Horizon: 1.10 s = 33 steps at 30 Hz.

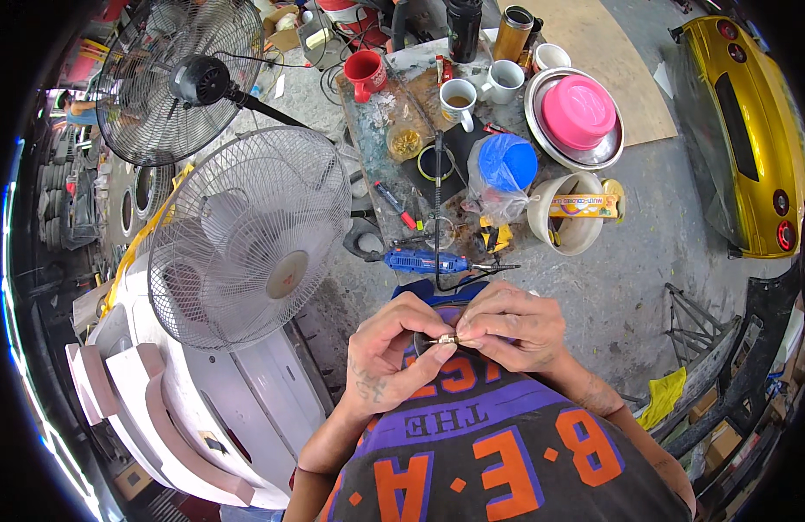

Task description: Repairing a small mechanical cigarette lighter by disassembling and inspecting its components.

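Bit, small and metal, perhaps a rotary-tool piece, sits pinched between both hands close to the chest. Left hand and right hand close fingertips on it, below the blue rotary tool on the table.

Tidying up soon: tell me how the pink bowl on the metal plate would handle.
The pink bowl looks like plastic, so probably light and stiff. It sits upside down on the metal plate, so it would likely slide across the plate rather than tip if pushed.
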{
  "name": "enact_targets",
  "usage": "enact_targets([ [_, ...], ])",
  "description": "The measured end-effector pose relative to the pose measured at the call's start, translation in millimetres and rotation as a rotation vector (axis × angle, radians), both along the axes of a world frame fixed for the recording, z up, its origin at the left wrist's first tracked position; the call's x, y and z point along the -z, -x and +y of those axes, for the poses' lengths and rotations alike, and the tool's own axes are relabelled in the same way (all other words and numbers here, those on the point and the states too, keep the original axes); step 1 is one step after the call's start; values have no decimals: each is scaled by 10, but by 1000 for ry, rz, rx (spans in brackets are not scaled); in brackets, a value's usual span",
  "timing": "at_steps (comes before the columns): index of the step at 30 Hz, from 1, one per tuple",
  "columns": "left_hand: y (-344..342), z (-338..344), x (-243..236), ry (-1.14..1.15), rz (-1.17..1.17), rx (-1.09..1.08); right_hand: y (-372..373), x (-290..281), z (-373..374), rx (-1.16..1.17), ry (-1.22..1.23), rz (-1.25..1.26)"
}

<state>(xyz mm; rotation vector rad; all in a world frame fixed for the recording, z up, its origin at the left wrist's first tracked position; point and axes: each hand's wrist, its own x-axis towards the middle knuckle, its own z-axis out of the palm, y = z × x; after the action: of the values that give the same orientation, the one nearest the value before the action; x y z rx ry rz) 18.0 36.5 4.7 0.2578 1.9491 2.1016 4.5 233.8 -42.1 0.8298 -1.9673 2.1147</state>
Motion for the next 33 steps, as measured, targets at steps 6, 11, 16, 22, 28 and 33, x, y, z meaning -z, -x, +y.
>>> enact_targets([
  [6, -1, -2, 20, 51, 100, -12, 0, -31, 0, -18, 12, -16],
  [11, 5, -32, 69, 92, 150, -20, -7, 15, -28, -34, 69, -75],
  [16, -49, -67, 114, 81, 25, 2, -46, 140, -27, -59, 59, -221],
  [22, -87, -160, 291, -77, -88, -35, 34, 121, -61, -59, 36, -298],
  [28, -171, -208, 505, -163, -388, -86, 10, 348, -77, -189, 39, -459],
  [33, -255, -209, 528, -83, -511, -29, -75, 418, -25, -187, -23, -586],
])
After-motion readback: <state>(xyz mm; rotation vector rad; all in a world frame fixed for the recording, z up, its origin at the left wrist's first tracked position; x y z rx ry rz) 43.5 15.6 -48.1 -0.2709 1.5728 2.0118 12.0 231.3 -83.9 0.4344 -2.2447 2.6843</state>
